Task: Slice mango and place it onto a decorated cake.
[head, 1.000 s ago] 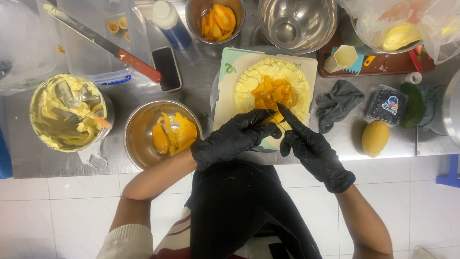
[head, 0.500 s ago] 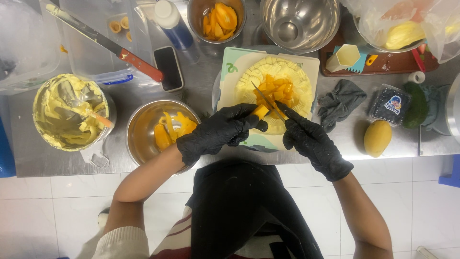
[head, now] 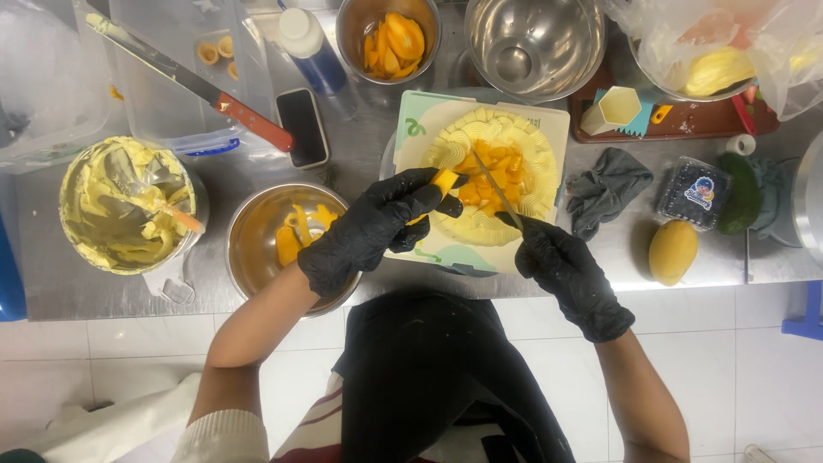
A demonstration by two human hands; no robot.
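Since the earlier frame the left hand [head: 375,225] has slid left off the cake centre, and the knife [head: 497,190] now lies across the fruit instead of meeting the other hand's fingertips. Left hand, black glove, is closed round a mango piece [head: 443,182] at the cake's left rim. Right hand [head: 567,271], also gloved, is closed on the knife handle; the thin blade angles up-left over the mango slices [head: 490,171] piled in the cake's middle. Cake [head: 530,193] is round, pale yellow, with piped ridges, and sits on a square board [head: 413,120] at the middle of the desk [head: 617,257], near its front edge.

Around it:
- steel bowl [head: 257,249] with mango scraps, just left of the board, partly under the left forearm
- tub of yellow cream [head: 124,206] with a spatula, towards the left edge
- phone [head: 302,127] and a red-handled long knife [head: 193,84] on a clear box, back left
- bottle with blue label [head: 313,56], small bowl of mango slices [head: 388,39] and an empty steel bowl [head: 533,43] along the back edge
- grey cloth [head: 607,184] just right of the board
- whole mango [head: 672,251], berry punnet [head: 699,190], avocado [head: 739,197] towards the right edge
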